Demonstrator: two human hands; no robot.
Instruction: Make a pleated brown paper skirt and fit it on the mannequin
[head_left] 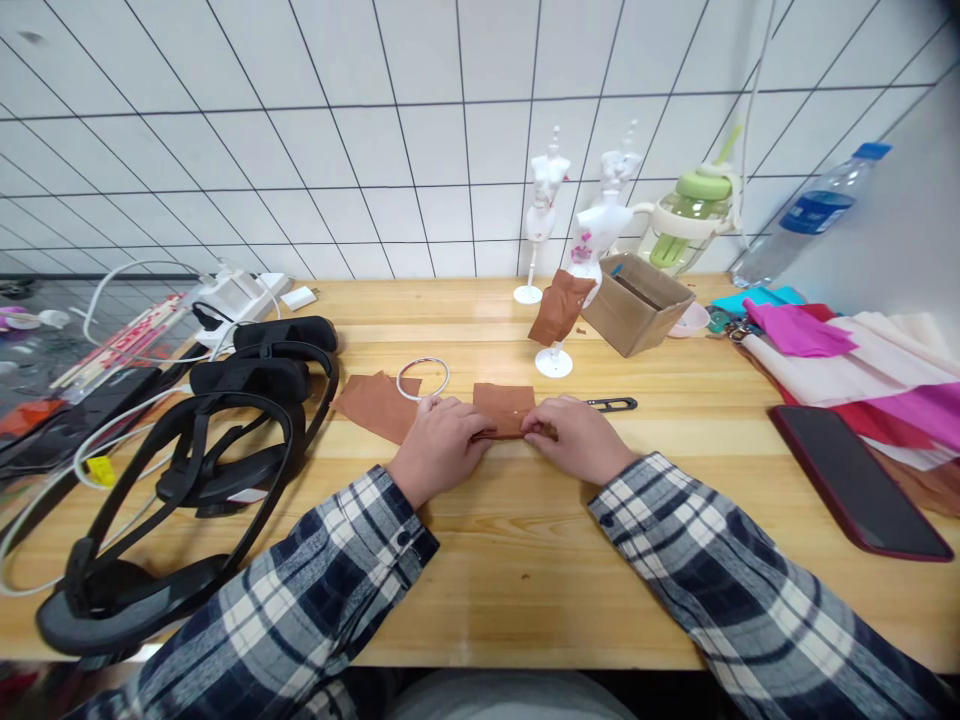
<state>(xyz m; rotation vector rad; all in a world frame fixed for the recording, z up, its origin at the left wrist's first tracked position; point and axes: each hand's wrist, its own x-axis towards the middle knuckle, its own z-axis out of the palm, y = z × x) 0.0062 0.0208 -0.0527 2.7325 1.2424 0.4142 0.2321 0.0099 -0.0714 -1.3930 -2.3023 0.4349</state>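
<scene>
The left hand [444, 447] and right hand [579, 438] pinch the near edge of a small brown cloth [504, 405] between them, their fingertips partly hiding its lower corners. The left hand covers part of a larger brown piece [371, 400]; the right conceals one end of a black tool [616, 405]. Tabletop [510, 560] stretches from both hands to its near edge, with black headgear [251, 378] left and a phone [859, 480] right.

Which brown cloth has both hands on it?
The middle brown piece: left hand and right hand both touch its near edge. No other brown cloth has both.
</scene>
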